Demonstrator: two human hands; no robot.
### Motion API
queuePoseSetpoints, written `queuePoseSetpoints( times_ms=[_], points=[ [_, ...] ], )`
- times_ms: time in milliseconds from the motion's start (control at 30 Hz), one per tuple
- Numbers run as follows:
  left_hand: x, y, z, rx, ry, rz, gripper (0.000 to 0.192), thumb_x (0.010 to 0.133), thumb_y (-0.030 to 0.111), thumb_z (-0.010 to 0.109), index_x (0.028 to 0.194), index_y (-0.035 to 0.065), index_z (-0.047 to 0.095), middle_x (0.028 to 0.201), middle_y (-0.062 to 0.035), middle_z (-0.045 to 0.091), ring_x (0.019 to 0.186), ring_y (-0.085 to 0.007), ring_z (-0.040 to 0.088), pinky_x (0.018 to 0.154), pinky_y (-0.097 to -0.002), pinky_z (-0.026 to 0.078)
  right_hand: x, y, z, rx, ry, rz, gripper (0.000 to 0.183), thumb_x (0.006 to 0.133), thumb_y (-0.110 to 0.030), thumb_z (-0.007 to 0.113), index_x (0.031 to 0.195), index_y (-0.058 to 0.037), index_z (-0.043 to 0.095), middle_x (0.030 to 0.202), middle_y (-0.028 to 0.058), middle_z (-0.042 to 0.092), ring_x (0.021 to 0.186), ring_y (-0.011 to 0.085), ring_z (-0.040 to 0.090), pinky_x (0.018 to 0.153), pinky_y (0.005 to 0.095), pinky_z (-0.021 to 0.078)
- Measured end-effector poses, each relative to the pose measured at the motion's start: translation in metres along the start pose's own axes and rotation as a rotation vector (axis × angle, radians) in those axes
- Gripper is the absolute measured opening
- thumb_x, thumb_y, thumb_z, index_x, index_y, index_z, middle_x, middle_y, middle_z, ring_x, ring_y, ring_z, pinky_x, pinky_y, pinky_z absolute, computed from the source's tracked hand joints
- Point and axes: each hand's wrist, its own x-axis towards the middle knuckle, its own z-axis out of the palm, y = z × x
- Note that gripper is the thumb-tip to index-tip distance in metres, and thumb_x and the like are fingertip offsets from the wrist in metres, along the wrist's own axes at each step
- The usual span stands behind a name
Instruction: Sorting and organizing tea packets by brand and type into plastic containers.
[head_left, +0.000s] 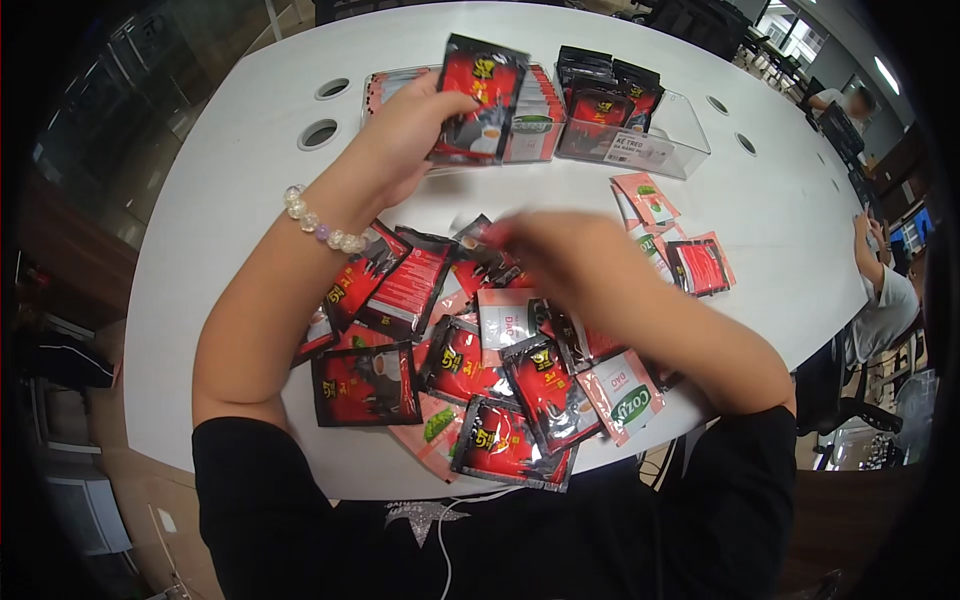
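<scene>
My left hand (409, 124), with a beaded bracelet (322, 225) at the wrist, grips a black-and-red G7 coffee sachet (480, 101) upright before a clear plastic bin (560, 139). Pink Cozy tea sachets (536, 124) stand in a row inside that bin. Motion blurs my right hand (559, 244) over a mixed pile; its fingers are near a coffee sachet (480, 259), but whether they hold it is unclear. Lower in the pile lie several coffee sachets (367, 384) and tea sachets (622, 397), overlapping at various angles.
A second clear bin (686, 142) holds upright coffee sachets (600, 105) in its left part. Right of the pile lie more tea sachets (649, 199) and a coffee sachet (701, 266). The white table (225, 172) has round cable holes (319, 135). Other people (889, 292) sit at right.
</scene>
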Motion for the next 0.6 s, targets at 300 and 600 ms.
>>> queuePoseSetpoints(
  times_ms=[300, 600],
  points=[
    [-0.025, -0.017, 0.045, -0.134, -0.187, 0.132, 0.032, 0.092, 0.016, 0.05, 0.121, 0.003, 0.045, 0.109, -0.0083, 0.06, 0.095, -0.0161, 0.061, 0.081, -0.0358, 0.053, 0.023, 0.039, -0.003, 0.559, 0.438, 0.249, 0.032, 0.094, -0.02, 0.05, 0.116, -0.0028, 0.035, 0.085, 0.0042, 0.053, 0.064, 0.0083, 0.046, 0.054, 0.0271, 0.0396],
    [-0.006, -0.014, 0.021, -0.275, 0.182, 0.228, 0.022, 0.088, 0.003, 0.051, 0.109, -0.0017, 0.049, 0.102, -0.0101, 0.061, 0.09, -0.0165, 0.061, 0.079, -0.0318, 0.052, 0.025, 0.063, 0.009, 0.465, 0.116, 0.206, 0.037, 0.09, -0.035, 0.05, 0.107, -0.0022, 0.05, 0.095, 0.0091, 0.054, 0.074, 0.0179, 0.053, 0.068, 0.0322, 0.0447]
  ],
)
